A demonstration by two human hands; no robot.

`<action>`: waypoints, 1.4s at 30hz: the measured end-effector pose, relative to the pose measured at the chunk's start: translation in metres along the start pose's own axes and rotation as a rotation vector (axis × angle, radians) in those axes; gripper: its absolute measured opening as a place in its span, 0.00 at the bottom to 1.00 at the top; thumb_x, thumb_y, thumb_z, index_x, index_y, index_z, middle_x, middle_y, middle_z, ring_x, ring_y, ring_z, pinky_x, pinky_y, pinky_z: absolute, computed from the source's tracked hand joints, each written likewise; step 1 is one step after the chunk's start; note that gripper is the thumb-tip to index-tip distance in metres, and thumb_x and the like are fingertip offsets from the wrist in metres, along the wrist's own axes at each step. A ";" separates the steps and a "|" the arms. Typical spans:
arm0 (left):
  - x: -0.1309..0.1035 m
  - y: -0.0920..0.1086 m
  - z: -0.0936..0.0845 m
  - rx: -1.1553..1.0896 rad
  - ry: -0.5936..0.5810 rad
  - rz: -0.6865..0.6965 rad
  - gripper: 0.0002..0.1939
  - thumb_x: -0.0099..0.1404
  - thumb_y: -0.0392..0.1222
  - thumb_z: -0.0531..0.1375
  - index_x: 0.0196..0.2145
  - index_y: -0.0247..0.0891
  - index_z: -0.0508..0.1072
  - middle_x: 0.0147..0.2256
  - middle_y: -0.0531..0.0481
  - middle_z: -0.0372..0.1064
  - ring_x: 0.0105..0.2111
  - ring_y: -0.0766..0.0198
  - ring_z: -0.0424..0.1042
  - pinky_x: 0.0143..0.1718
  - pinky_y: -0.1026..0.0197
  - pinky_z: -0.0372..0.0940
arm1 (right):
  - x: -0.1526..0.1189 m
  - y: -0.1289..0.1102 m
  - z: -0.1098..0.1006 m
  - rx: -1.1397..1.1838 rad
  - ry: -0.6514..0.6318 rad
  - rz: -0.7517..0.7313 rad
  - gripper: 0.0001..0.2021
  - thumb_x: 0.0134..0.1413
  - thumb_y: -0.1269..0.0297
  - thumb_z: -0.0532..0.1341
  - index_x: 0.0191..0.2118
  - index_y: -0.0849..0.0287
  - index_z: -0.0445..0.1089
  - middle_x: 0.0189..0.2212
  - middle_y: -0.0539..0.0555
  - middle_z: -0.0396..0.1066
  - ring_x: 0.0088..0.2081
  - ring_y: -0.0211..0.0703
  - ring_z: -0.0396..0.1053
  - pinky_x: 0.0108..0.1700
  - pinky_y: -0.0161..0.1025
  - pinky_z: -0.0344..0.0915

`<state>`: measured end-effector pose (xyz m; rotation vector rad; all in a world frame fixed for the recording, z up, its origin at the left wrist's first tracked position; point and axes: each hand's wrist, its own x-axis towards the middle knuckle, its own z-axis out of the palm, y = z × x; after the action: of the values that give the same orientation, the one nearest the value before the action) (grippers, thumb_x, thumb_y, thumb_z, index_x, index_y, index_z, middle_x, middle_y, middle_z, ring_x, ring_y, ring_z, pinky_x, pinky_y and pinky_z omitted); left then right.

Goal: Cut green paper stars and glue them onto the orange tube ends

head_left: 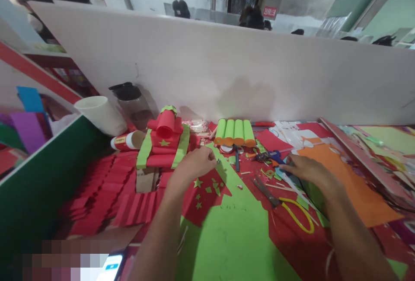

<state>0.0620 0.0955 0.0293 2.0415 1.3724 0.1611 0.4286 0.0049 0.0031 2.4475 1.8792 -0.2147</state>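
My left hand (201,161) is closed above the green paper sheet (235,229), its fingertips pinched. A tiny dark scrap shows beside them, and I cannot tell whether it is held. My right hand (304,170) has its fingers closed at the handle end of a blue glue gun (271,156), which points left. Red paper (194,212) with small green stars (198,183) lies below my left hand. Scissors with yellow handles (296,214) rest partly open near my right hand. Behind are a red and green paper model (164,142) and a row of green paper rolls (235,132).
Folded red paper strips (103,190) cover the left side. A white cup (100,114), a dark-lidded jug (132,103) and a paper tube (128,141) stand or lie behind them. Orange paper (343,177) lies right. A white partition (194,60) closes the back; a phone (112,268) is front left.
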 end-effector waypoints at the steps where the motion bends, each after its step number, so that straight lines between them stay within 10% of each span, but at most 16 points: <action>1: 0.000 0.000 0.000 0.019 -0.010 -0.007 0.06 0.55 0.41 0.58 0.30 0.42 0.74 0.35 0.47 0.77 0.33 0.58 0.73 0.30 0.62 0.59 | 0.001 0.002 0.006 0.000 -0.051 -0.002 0.18 0.58 0.45 0.58 0.29 0.55 0.68 0.27 0.58 0.75 0.29 0.52 0.72 0.29 0.40 0.57; 13: 0.011 -0.003 0.006 -0.115 -0.036 0.062 0.07 0.56 0.44 0.56 0.29 0.39 0.71 0.31 0.50 0.74 0.30 0.61 0.70 0.29 0.62 0.57 | 0.002 0.027 0.021 0.540 -0.034 -0.139 0.17 0.62 0.46 0.55 0.32 0.54 0.61 0.28 0.53 0.73 0.32 0.48 0.71 0.33 0.40 0.65; 25: 0.011 0.004 0.010 -0.382 -0.079 0.156 0.07 0.58 0.44 0.56 0.27 0.38 0.67 0.25 0.54 0.64 0.26 0.66 0.61 0.28 0.63 0.56 | -0.018 -0.034 0.014 1.336 0.137 -0.317 0.17 0.59 0.50 0.64 0.48 0.51 0.62 0.33 0.51 0.75 0.35 0.46 0.74 0.38 0.42 0.71; 42: 0.012 0.003 0.011 -0.383 0.042 0.181 0.09 0.58 0.46 0.57 0.26 0.38 0.70 0.27 0.52 0.68 0.28 0.64 0.65 0.30 0.63 0.60 | -0.030 -0.076 0.034 1.573 0.071 -0.353 0.15 0.54 0.62 0.70 0.46 0.51 0.71 0.38 0.52 0.78 0.39 0.48 0.77 0.45 0.45 0.73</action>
<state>0.0747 0.1001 0.0200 1.8409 1.0811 0.5085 0.3454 -0.0079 -0.0228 2.4950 2.6345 -2.4093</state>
